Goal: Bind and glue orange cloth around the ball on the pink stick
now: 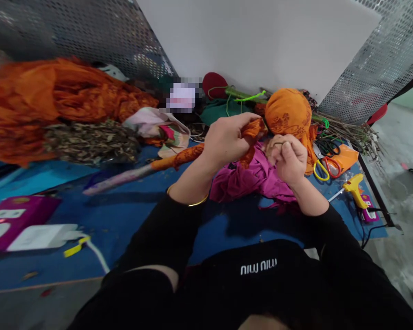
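My left hand [227,140] is closed round the end of a stick wrapped in orange cloth [174,160]; the stick slants down to the left, its far part pale and bare of orange. Beside it, my right hand [291,158] is closed in a pinch near a small tan piece, and what its fingertips grip is too small to make out. Beneath both hands lies a bunched magenta cloth [254,178]. Just behind my right hand sits a round bundle in patterned orange cloth [289,112].
Scissors [320,170] and a yellow glue gun [355,189] lie at right on the blue table [137,213]. Orange cloth [37,96] and dried leaves [92,142] are heaped at left, with a purple power strip [20,215] in front. A white board [261,41] stands behind.
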`<state>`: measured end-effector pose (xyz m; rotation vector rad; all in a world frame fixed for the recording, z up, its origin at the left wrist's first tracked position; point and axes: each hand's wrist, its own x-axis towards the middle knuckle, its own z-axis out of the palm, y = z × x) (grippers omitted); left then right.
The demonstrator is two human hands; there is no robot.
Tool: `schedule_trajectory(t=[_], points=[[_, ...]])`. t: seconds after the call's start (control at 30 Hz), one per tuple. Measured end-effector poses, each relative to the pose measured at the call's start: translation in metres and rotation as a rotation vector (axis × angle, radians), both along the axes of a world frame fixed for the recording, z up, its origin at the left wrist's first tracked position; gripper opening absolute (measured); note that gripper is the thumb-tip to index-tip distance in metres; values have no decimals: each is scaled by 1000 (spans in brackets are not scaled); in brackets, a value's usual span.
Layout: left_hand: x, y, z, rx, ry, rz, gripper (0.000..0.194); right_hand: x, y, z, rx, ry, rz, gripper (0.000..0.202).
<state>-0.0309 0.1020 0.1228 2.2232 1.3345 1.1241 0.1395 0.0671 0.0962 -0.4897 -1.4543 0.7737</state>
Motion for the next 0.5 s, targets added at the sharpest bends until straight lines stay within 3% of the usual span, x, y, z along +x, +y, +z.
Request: schedule_trajectory(t=[0.07,0.13,0.3,0.5], points=[[6,-2,-1,-2,-1,13,37,-1,-4,3,-161,97,-67,49],[10,-4,-1,-1,-4,37,33,-3,-11,8,-221,145,-131,51],[15,-8,-1,-4,-15,97,31,-8,-30,16,-208,92,-230,46],[19,-7,-6,5,-14,108,31,-14,-39,14,-164,65,-287,46]])
